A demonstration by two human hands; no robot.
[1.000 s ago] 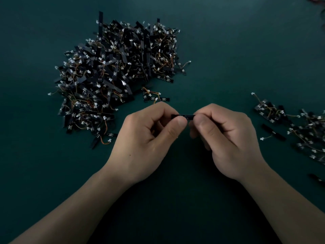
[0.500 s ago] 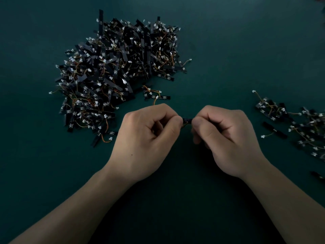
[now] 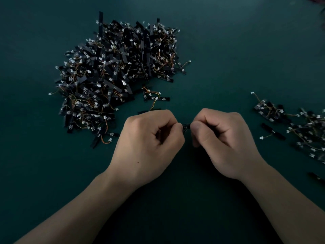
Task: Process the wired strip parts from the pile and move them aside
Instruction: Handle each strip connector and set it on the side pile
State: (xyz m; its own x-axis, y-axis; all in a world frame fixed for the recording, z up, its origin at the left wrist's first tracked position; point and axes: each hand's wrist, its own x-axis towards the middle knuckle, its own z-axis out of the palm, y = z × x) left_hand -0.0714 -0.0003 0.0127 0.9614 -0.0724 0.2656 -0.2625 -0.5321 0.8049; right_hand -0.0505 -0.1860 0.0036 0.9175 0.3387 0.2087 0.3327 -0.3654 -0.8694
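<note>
While my left hand (image 3: 149, 140) and right hand (image 3: 223, 140) sit close together, each pinches one end of a single wired strip part (image 3: 186, 125) over the worktop (image 3: 228, 50). Its long axis runs left to right between my hands. I judge it light, thin and easily bent, with fragile wire joints, so I grip the strip body, not the leads. The pile (image 3: 114, 76) lies upper left, and the processed parts (image 3: 299, 129) lie well to the right.

table (image 3: 228, 50): matt green (cloth-like) | strip parts (image 3: 116, 76): glossy black, white plastic plugs
</note>
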